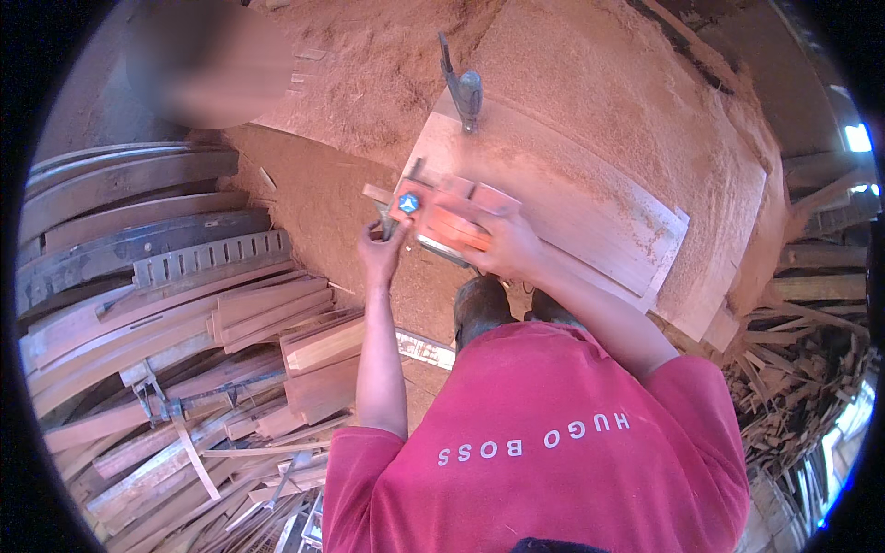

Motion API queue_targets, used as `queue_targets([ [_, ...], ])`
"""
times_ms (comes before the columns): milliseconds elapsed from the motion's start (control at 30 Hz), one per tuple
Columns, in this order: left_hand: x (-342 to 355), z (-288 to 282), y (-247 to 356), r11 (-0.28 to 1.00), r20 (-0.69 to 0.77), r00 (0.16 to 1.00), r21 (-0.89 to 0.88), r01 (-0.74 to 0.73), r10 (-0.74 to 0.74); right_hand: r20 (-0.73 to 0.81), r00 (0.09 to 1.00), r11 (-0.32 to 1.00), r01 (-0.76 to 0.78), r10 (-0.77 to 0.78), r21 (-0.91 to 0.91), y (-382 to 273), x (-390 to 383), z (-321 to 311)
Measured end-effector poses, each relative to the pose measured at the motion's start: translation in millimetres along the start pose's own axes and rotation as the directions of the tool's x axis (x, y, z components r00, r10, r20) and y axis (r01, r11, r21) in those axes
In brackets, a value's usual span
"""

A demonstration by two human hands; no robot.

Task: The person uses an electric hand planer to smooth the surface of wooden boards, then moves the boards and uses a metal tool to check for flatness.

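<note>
My right hand is wrapped round the handle of a red power tool, which looks like an electric hand planer. It has a blue knob on its front end and lies over the near left corner of a flat wooden board. My left hand is closed at that front end, its fingers around a dark part that may belong to a clamp; the tool and fingers hide most of it. A metal clamp grips the board's far left corner.
Sawdust heaps behind and over the bench. Stacked planks fill the left side, with a bar clamp lying on them. Wood scraps pile up at the right. A blurred round shape covers the upper left.
</note>
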State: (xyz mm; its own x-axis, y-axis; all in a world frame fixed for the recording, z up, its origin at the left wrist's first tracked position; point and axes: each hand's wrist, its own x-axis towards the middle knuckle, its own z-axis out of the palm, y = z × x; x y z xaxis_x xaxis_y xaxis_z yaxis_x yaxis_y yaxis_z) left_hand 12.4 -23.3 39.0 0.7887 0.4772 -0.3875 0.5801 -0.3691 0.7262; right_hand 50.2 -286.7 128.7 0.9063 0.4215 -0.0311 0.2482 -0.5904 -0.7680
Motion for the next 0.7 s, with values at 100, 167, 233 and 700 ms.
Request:
queue_targets([
  [100,40.1,-23.4,-13.5,0.999,-0.090,0.996,-0.041,-0.025,0.021,0.019,0.999,0.998,0.036,-0.037,0.050,-15.3,42.3,26.0],
  [167,60.3,-38.8,-8.3,0.995,-0.151,0.987,0.088,-0.046,0.059,0.131,0.990,0.997,-0.065,0.059,0.042,-38.7,66.1,20.5],
  [233,79.8,-46.6,-3.2,0.994,-0.172,0.982,0.084,-0.066,0.080,0.106,0.994,0.999,-0.026,0.022,0.038,-30.9,82.7,39.7],
  [700,-35.5,41.7,-15.9,0.997,0.185,0.982,-0.049,0.053,-0.043,0.285,0.951,0.993,-0.118,0.121,-0.026,44.6,-72.1,-42.1],
])
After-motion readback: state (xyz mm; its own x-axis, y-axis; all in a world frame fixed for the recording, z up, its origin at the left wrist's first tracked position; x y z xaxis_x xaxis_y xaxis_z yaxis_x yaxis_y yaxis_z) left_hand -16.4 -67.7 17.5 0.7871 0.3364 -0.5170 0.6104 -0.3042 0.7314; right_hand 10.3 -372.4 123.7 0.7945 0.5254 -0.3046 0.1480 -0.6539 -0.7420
